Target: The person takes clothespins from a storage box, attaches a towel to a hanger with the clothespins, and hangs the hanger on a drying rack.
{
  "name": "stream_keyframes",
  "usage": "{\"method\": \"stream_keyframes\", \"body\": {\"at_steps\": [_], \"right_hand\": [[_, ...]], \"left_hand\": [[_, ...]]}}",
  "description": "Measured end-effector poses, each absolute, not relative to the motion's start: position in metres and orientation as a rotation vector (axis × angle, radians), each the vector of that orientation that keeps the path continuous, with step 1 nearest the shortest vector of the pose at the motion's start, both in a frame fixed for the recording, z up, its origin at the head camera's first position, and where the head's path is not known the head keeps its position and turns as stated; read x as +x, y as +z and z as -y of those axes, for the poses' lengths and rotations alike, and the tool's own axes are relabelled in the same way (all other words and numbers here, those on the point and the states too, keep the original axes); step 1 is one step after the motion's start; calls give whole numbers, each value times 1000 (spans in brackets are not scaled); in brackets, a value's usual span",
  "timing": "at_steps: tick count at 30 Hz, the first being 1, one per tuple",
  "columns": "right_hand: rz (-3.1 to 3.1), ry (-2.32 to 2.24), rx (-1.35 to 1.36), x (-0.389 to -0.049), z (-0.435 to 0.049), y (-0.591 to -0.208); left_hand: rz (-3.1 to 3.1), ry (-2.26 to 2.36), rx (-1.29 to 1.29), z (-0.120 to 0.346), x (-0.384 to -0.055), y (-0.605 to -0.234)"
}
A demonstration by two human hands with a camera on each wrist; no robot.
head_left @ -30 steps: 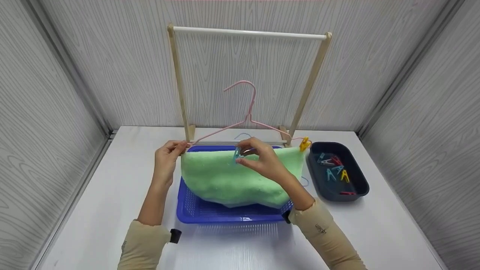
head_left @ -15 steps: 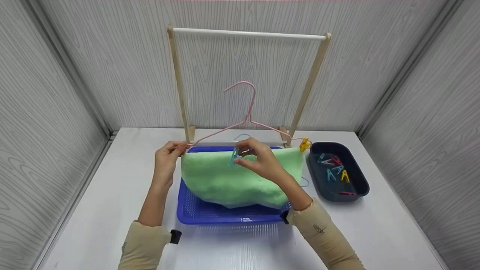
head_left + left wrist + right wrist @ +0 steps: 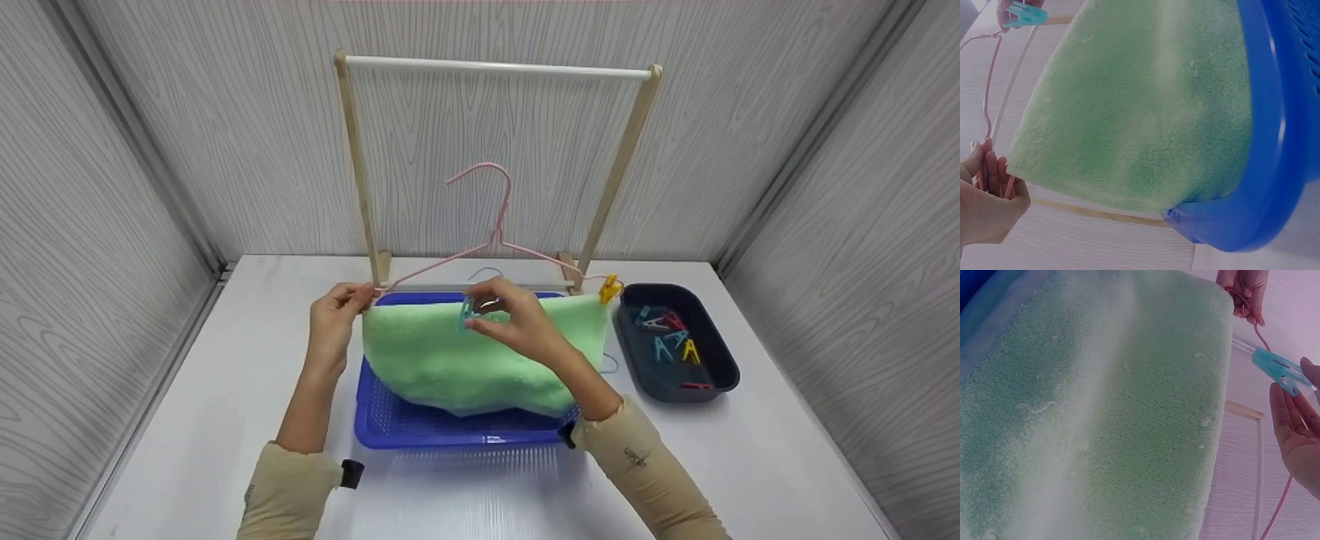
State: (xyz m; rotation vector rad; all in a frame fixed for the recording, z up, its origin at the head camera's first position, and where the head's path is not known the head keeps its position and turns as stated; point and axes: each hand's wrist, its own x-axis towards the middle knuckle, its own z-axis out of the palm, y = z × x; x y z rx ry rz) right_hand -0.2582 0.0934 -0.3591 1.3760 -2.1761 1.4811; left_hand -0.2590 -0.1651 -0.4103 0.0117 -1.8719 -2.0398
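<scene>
A light green fluffy towel (image 3: 457, 364) hangs from the pink wire hanger (image 3: 450, 258), whose hook points up. At the hanger's left end, beside the towel's upper corner, my left hand (image 3: 332, 322) pinches the wire between thumb and fingers. My right hand (image 3: 525, 322) pinches a light blue clothespin (image 3: 1275, 367) by its handles, in front of the towel's upper edge in the head view. The right wrist view has this clothespin apart from the towel. A yellow clothespin (image 3: 609, 289) clips the towel to the hanger's right end.
Below the towel stands a blue plastic basket (image 3: 457, 439). A dark bin (image 3: 679, 396) on the right holds several loose clothespins. Behind rises a wooden rack with a white top bar (image 3: 499, 67). A blue hanger hook (image 3: 610, 364) pokes out right of the towel.
My right hand has shifted slightly left along the towel's top with the light blue clothespin. My left hand and the hanger have stayed in place.
</scene>
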Motion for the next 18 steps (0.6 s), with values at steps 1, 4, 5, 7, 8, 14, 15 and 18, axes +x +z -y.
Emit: {"method": "stream_keyframes", "body": {"at_steps": [1, 4, 5, 7, 8, 14, 15, 18], "right_hand": [[2177, 1480, 1378, -258, -93, -359], [2177, 1481, 1385, -257, -93, -358], [2177, 1479, 1387, -257, -93, -358], [2176, 1474, 1389, -257, -92, -357], [2175, 1471, 1391, -257, -92, -357], [2157, 1451, 1418, -257, -89, -356], [2153, 1448, 1424, -257, -88, -355], [2140, 1448, 1438, -257, -87, -354]], "left_hand": [[1871, -2041, 12, 165, -259, -411], [1870, -2044, 12, 165, -260, -411], [1868, -2044, 12, 165, -260, -411], [1864, -2047, 12, 165, -260, -411], [1863, -2048, 12, 165, -260, -411], [1853, -2051, 3, 165, -259, -411], [1851, -2053, 1, 165, -259, -411], [1851, -2056, 1, 165, -259, -410]]}}
